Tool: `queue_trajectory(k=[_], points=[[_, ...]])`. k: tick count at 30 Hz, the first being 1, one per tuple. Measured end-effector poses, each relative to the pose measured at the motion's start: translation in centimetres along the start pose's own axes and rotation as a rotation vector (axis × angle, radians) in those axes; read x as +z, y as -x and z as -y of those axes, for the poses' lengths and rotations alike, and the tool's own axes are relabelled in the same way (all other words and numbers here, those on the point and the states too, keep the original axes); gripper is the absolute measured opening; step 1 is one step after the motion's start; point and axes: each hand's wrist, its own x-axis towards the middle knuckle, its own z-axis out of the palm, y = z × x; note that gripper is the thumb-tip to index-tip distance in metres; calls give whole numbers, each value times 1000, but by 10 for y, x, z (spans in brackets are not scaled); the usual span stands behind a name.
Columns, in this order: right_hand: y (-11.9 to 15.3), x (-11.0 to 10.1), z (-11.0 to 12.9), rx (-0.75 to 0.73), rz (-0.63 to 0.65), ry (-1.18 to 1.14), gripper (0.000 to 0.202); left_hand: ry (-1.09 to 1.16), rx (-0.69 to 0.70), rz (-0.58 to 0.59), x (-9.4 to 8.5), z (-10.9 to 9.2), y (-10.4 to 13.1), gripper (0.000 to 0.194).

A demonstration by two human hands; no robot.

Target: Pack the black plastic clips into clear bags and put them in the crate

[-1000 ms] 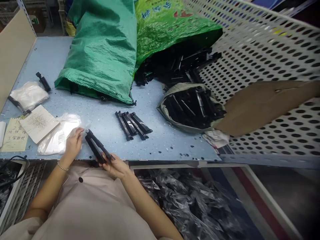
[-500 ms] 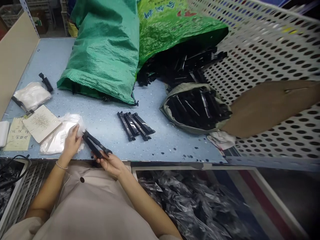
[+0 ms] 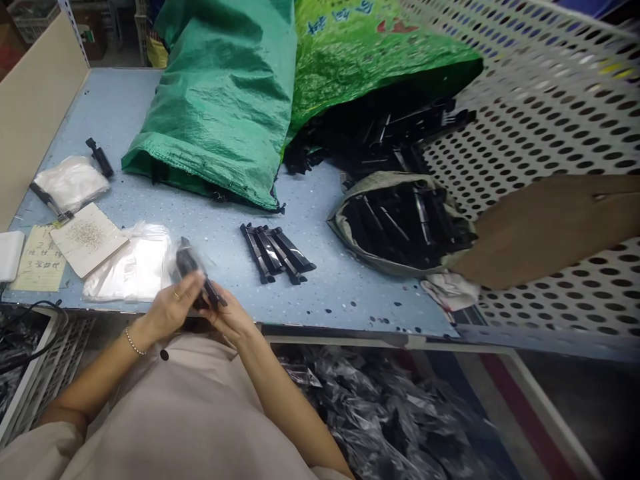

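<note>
My left hand [image 3: 176, 305] is closed around a clear plastic bag [image 3: 204, 259], which covers the far part of some black plastic pieces [image 3: 186, 257]. Their near ends stick out toward my right hand [image 3: 231, 319], whose fingers are closed on them. How many pieces are held is hard to make out. A pile of flat clear bags [image 3: 133, 263] lies left of my hands. To the right, several similar long black pieces [image 3: 275, 253] rest side by side on the blue table [image 3: 320, 297].
Behind stands a green woven sack [image 3: 220, 107]; a brighter green sack [image 3: 345, 73] spills black pieces. A grey cloth bag [image 3: 345, 243] holds more. At left are a speckled tile [image 3: 89, 240] and handwritten note [image 3: 40, 260]. Below the edge is a bin of wrapped pieces [image 3: 370, 400].
The black pieces have gone from only touching the bag's mouth to lying mostly inside it. My left hand has moved right, off the bag pile and close to my right hand.
</note>
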Motion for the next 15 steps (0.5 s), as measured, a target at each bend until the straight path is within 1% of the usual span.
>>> queue_trajectory(k=[1,3,4,6,7,9,11,12,14,15], points=[[1,0,3,-55,-37,8,43,5,33,-3,2,-4,-1,73],[5,-2,9,-128,-99,44,51,7,29,-24,6,-13,-6,71],[7,-3,13,-144,-116,68,54,19,24,-14,8,-18,-10,69],[12,-5,18,-177,-147,116,52,86,92,80,11,-33,-16,64],[16,-7,20,-210,-171,136,48,124,129,133,14,-42,-20,61],[25,-15,23,-301,-240,188,42,195,199,199,20,-61,-26,58],[39,-32,29,-444,-360,257,38,253,264,239,25,-77,-30,57],[48,-45,33,-552,-452,288,36,277,285,255,27,-81,-32,57],[71,-80,46,-832,-684,316,30,300,277,268,28,-81,-32,55],[84,-100,53,-973,-811,315,26,297,231,257,26,-76,-31,54]])
